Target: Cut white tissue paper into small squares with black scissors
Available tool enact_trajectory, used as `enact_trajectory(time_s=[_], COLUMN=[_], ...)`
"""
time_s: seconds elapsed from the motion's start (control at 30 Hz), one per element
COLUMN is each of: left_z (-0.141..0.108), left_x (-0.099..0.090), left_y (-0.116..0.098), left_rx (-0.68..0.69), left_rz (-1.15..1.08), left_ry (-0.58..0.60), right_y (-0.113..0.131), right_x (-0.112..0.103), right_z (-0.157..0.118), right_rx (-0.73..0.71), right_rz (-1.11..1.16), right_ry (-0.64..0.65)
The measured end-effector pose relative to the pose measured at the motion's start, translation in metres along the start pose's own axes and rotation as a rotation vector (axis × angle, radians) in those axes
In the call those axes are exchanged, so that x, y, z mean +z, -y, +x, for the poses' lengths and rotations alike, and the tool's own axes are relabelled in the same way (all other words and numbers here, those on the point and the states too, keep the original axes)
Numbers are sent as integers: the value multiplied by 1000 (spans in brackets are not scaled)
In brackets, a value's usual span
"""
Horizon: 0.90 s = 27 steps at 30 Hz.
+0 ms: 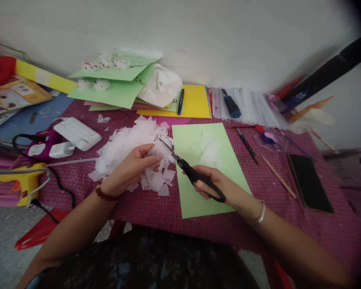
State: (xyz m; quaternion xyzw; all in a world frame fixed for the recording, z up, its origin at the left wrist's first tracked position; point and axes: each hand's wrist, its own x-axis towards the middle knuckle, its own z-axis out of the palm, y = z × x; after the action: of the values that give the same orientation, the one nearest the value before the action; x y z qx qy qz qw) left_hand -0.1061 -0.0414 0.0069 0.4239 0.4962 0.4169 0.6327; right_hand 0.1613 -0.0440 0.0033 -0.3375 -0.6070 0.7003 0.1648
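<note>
My right hand [209, 180] grips a pair of black-handled scissors [195, 173], whose blades point up and left over the edge of the white paper heap. Close to the blade tips, my left hand [138, 164] has thumb and fingers drawn together in a pinch. Whatever is in that pinch blends with the white behind it. Many small cut squares of thin white paper make up the loose heap [132, 138] beneath and beyond my left hand. Under my right hand lies a light green sheet [198, 200], bearing a few white paper strips [209, 150].
At left are a yellow glue gun [33, 180], its cable, and a power strip [43, 146]. Green cards [108, 94] with white puffs are stacked behind. A marker [181, 101], stapler [231, 105], pen [246, 142], wooden stick [278, 176] and phone [309, 182] lie around.
</note>
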Motion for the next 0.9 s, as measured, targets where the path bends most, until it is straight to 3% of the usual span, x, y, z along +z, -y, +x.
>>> enact_trajectory(time_s=[0.37, 0.63, 0.9], left_z=[-2, -1, -2], left_x=[-4, 2, 5], left_y=[-10, 0, 6], left_rx=[141, 22, 12], left_rz=[-7, -8, -6], left_ry=[-123, -35, 23], right_y=[9, 4, 6], right_x=[-5, 2, 6], right_z=[-9, -2, 0], right_rx=[-93, -59, -40], right_rz=[-100, -104, -35], right_ry=[114, 88, 53])
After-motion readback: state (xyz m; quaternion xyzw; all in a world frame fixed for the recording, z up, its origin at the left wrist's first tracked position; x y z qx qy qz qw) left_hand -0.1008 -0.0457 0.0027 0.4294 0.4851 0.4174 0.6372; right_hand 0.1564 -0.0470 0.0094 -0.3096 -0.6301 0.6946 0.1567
